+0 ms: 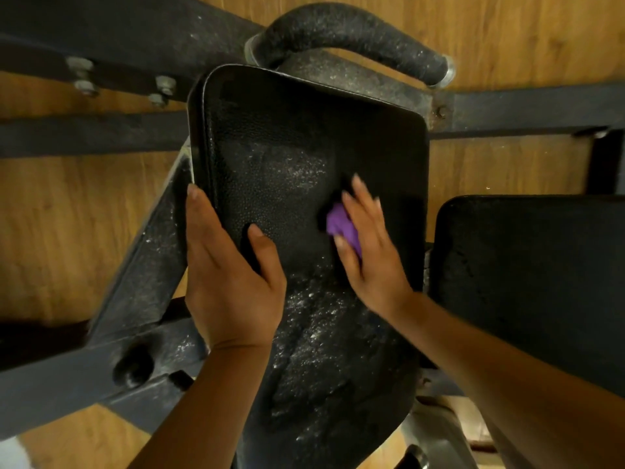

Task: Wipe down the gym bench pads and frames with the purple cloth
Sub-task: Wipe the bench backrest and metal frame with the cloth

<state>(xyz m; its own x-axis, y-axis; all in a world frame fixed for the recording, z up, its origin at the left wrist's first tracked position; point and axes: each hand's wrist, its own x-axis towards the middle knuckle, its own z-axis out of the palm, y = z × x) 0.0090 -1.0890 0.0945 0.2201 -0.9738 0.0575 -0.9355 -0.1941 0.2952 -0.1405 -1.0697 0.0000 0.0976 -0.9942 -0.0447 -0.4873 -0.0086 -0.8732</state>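
Two hands on one dusty black pad (270, 147)! The left hand (226, 275) grasps the pad's left edge, thumb on top, fingers wrapped down the side. The right hand (368, 252) presses one purple cloth (338, 223) flat on the pad's right half, fingers extended over it, cloth bunched under the palm. A second pad (527, 282) sits just to the right. One foam roller (351, 32) lies beyond, dark frame (142, 252) bars below, four bolts (81, 67) upper left.

Pads showing: two, bench pad (304, 147) and side pad (527, 282)
Cloths wiping: one purple cloth (341, 226)
Hands working: two, left hand (230, 282), right hand (372, 252)
Bolts showing: four bolts (81, 67)
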